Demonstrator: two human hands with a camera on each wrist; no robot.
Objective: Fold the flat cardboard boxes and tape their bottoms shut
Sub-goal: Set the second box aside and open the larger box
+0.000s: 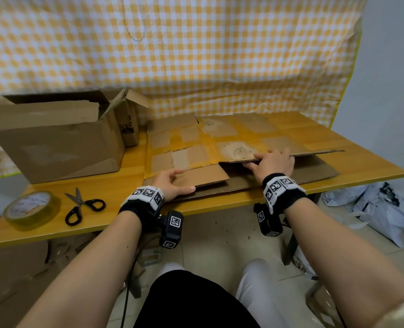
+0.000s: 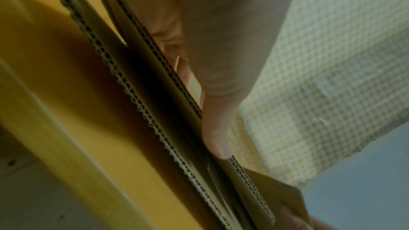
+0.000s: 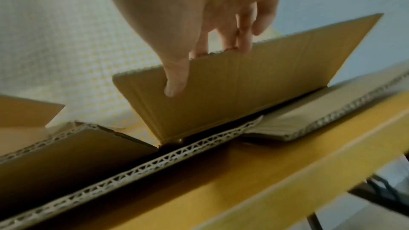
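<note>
A flattened cardboard box (image 1: 186, 136), patched with yellow tape, lies on the yellow table (image 1: 366, 164). My left hand (image 1: 172, 183) holds its near left flap (image 1: 205, 176), fingers on top and thumb (image 2: 217, 128) along the corrugated edge (image 2: 168, 71). My right hand (image 1: 273, 160) grips the free edge of the near right flap (image 1: 236, 150). That flap (image 3: 254, 85) stands tilted up off the layer below, with the fingers (image 3: 241, 29) hooked over its edge and the thumb (image 3: 176, 78) on its inner face.
A roll of clear tape (image 1: 30, 207) and black-handled scissors (image 1: 85, 205) lie at the table's front left. Two opened cardboard boxes (image 1: 54, 140) stand at the back left. A checked cloth (image 1: 196, 55) hangs behind. Bags (image 1: 381, 209) and cardboard scraps lie on the floor.
</note>
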